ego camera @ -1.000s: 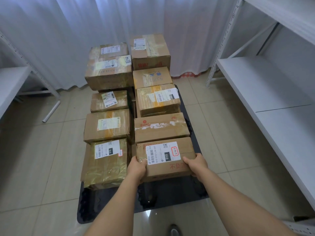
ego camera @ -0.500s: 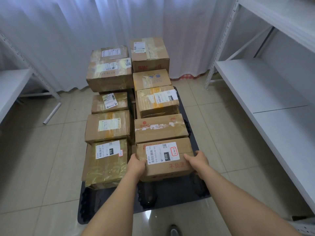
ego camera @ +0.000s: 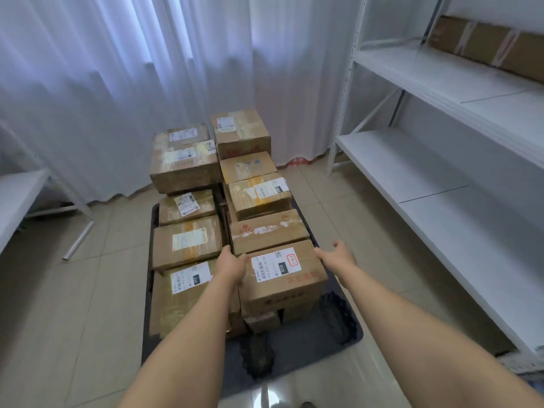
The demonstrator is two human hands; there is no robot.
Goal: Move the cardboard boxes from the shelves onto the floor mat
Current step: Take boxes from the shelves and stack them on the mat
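Several taped cardboard boxes stand stacked in two rows on a dark floor mat (ego camera: 297, 351). The nearest right box (ego camera: 290, 285), with a white label and red print, sits on top of smaller boxes at the mat's front. My left hand (ego camera: 231, 265) rests against its left top edge, fingers loosely bent. My right hand (ego camera: 338, 256) hovers just off the box's right top corner, fingers relaxed and spread, holding nothing. One more long taped cardboard box (ego camera: 488, 44) lies on the upper right shelf.
White metal shelving (ego camera: 418, 172) runs along the right side, its lower boards bare. Another white shelf (ego camera: 17, 198) stands at the left. White curtains hang behind the stack. A loose white tube (ego camera: 78, 240) lies on the tiled floor at left.
Both hands gripped the labelled box's sides before; now the right hand has let go and lifted off, and the left has loosened. The view has tilted up, showing the upper shelf.
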